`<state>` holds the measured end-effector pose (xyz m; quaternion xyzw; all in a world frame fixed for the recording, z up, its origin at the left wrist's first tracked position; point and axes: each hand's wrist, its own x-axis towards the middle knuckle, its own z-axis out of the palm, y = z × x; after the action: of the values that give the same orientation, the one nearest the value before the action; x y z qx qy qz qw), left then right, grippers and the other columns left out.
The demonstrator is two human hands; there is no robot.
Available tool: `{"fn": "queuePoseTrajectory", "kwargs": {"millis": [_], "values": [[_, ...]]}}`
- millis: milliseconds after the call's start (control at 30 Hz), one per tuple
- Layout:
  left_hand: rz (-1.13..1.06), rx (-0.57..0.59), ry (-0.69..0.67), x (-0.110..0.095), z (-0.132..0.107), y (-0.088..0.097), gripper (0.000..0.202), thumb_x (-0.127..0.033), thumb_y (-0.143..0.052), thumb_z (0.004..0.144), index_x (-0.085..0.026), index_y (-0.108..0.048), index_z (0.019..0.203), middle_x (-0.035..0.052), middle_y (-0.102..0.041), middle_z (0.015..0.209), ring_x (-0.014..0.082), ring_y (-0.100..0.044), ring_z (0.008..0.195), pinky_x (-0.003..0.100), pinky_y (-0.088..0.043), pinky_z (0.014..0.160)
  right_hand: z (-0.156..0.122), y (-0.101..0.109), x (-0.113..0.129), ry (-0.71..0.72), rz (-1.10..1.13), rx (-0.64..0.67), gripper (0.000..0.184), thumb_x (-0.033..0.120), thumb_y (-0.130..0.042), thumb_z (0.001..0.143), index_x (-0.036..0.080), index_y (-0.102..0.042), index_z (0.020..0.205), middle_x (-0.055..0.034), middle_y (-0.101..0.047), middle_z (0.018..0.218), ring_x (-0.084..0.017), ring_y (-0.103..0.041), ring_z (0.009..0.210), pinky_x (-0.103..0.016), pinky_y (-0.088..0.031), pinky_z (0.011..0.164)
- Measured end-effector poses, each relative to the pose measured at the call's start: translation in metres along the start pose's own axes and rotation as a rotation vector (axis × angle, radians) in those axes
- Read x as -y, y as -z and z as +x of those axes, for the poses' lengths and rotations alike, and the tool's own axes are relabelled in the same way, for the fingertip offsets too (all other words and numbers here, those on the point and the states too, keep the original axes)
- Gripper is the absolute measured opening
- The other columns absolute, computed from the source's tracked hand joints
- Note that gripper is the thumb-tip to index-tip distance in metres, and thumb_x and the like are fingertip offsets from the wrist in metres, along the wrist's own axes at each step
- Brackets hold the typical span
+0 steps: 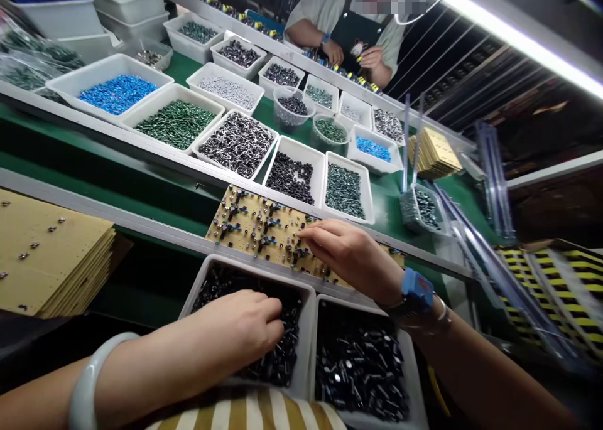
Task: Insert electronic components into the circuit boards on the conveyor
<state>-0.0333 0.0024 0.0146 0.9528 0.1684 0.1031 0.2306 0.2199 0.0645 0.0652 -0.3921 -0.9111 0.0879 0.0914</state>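
Note:
My left hand (249, 326) is curled over a white bin (308, 329) of small black parts with wire legs. Its fingertips are hidden, so whatever it may hold does not show. My right hand (351, 254), fingers pressed together, reaches down to a tan circuit board (245, 226) on the rail. Any part in that pinch is too small to make out. Rows of black, blue and silvery components stand on the board, and my right hand covers some of it. Beside the first bin is a second white bin (417, 380) holding black cylindrical parts with shiny ends, probably capacitors.
White trays of blue (117, 94), green (176, 123) and black parts (292, 177) line the green bench beyond the rail. A stack of tan boards (51, 254) lies at left, another stack (436, 150) at far right. Across the bench a co-worker (320, 31) handles something small.

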Motion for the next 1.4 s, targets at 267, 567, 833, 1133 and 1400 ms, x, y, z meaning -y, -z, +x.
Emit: {"fn": "queuePoseTrajectory", "kwargs": {"millis": [267,567,833,1133,1400], "values": [[-0.367,-0.365,0.118,0.018,0.000,0.021,0.023,-0.011,-0.055,0.102,-0.018,-0.071,0.118,0.0040,-0.070,0.094,0.0139,-0.067,0.081,0.021,-0.051,0.071,-0.009,0.003,0.010,-0.083,-0.069,-0.074,0.014,0.018,-0.054,0.103,0.014,-0.066,0.109,-0.0115,-0.073,0.104,-0.022,-0.070,0.096,-0.034,-0.056,0.086],[-0.460,-0.474,0.237,0.039,0.008,0.050,0.023,-0.026,-0.063,0.101,-0.016,-0.073,0.083,-0.0005,-0.066,0.075,0.0105,-0.061,0.067,0.019,-0.045,0.064,-0.099,0.007,0.036,-0.231,-0.068,0.270,0.010,0.028,-0.063,0.099,0.020,-0.064,0.104,-0.0038,-0.074,0.085,-0.022,-0.073,0.072,-0.032,-0.058,0.063],[-0.611,-0.461,0.315,0.039,0.035,0.052,0.028,-0.016,-0.053,0.101,-0.019,-0.073,0.121,0.0040,-0.071,0.093,0.0130,-0.065,0.078,0.022,-0.053,0.071,-0.128,-0.033,0.057,-0.233,0.059,0.062,0.045,0.025,-0.068,0.094,0.013,-0.049,0.133,-0.0145,-0.074,0.112,-0.027,-0.075,0.098,-0.038,-0.064,0.082],[-0.345,-0.494,0.287,0.045,0.055,0.053,0.017,-0.020,-0.066,0.097,-0.024,-0.079,0.108,0.0038,-0.076,0.090,0.0188,-0.066,0.087,0.030,-0.051,0.079,-0.126,-0.050,0.061,-0.128,0.029,0.241,0.025,-0.001,-0.070,0.078,0.019,-0.063,0.092,-0.0044,-0.071,0.096,-0.022,-0.070,0.077,-0.032,-0.059,0.066],[-0.050,-0.466,0.327,0.061,0.069,0.058,0.009,-0.022,-0.072,0.094,-0.024,-0.078,0.100,0.0017,-0.077,0.090,0.0193,-0.064,0.087,0.031,-0.044,0.080,-0.131,-0.055,0.060,-0.165,0.088,0.170,0.018,0.003,-0.063,0.087,0.021,-0.061,0.090,0.0003,-0.065,0.082,-0.018,-0.063,0.065,-0.029,-0.048,0.057]]}}
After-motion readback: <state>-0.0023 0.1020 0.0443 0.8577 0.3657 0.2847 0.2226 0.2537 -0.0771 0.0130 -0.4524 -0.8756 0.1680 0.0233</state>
